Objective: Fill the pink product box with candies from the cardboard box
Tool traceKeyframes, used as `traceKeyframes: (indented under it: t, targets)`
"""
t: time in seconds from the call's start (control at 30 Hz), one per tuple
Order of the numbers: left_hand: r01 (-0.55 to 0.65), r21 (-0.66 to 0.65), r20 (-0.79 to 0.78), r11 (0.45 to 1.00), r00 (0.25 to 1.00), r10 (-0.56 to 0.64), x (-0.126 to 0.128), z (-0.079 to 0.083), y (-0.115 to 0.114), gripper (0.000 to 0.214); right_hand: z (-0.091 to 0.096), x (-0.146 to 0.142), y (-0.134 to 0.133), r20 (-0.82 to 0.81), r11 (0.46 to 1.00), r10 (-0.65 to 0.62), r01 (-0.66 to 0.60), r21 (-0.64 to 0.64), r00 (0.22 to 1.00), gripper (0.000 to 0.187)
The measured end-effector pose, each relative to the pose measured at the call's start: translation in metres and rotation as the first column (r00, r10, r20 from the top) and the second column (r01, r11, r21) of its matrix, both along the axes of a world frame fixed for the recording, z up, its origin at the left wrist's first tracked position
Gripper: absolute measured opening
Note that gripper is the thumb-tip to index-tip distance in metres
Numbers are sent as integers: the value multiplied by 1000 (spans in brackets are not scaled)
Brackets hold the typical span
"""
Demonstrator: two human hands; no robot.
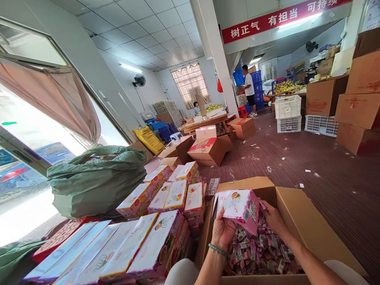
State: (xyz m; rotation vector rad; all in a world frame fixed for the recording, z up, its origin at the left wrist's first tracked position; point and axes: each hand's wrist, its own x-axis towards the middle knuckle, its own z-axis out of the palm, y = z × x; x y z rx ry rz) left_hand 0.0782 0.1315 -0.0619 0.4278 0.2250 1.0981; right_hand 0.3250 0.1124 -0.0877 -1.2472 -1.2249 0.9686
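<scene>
Pink box [240, 209] sits over the carton [299, 213], left hand [222, 231] clasped round its end, right hand [272, 218] pressed against its side. Sweets [261, 253] fill the carton; finished boxes [172, 196] are stacked left of it.

Bright daylight floods through window [35, 130] at left — glass blown out to white. Ceiling tube [130, 68] adds fill. Wide-angle bending at edges; far background perhaps slightly soft.
</scene>
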Motion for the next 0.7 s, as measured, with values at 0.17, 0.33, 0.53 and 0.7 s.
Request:
traceKeyframes:
  t: [0.17,0.33,0.53,0.7]
  targets:
    - [109,220,42,969,992,-121,-1,4,3,56,2,-1,-2,130,1000,15,-18,24,991,56]
    - [116,171,41,978,991,-125,7,11,-4,54,-2,1,0,96,1000,-24,24,6,995,60]
    - [58,71,8,996,998,-59,-3,3,6,53,-4,8,5,14,999,49,-49,15,999,66]
    - [-53,-82,-28,995,998,51,-14,14,18,52,3,7,2,107,981,193,-195,9,975,56]
